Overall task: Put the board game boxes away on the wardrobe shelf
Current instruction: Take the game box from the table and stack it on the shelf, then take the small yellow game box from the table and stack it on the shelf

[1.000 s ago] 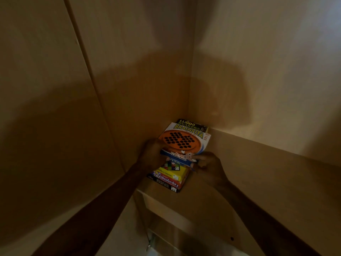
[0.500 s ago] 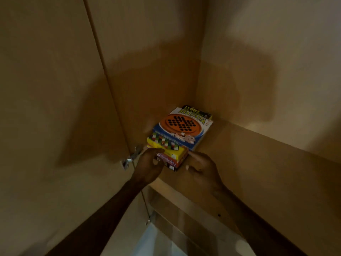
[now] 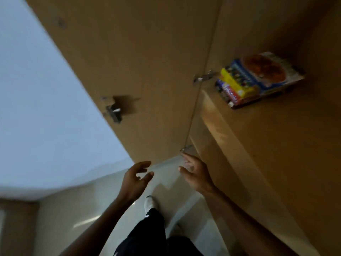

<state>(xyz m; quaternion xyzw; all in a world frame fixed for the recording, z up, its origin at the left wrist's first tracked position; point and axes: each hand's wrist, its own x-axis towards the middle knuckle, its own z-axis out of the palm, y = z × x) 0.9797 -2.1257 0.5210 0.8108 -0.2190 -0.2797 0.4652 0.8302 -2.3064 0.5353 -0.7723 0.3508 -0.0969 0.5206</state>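
Hands hang empty at lower middle of the frame: left hand (image 3: 135, 179) loosely curled, right hand (image 3: 196, 172) spread, palm up. At upper right the boxes (image 3: 258, 78) lie stacked on the shelf (image 3: 276, 141), well apart from both. Stowing looks done; the next move is probably swinging the door (image 3: 129, 61) closed, or fetching any remaining boxes.

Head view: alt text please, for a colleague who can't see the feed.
A stack of board game boxes lies on the wardrobe shelf by its left front corner, with neither hand touching it. The left hand and right hand are empty and loosely open, lower down above a pale floor. The wardrobe door stands open at left.
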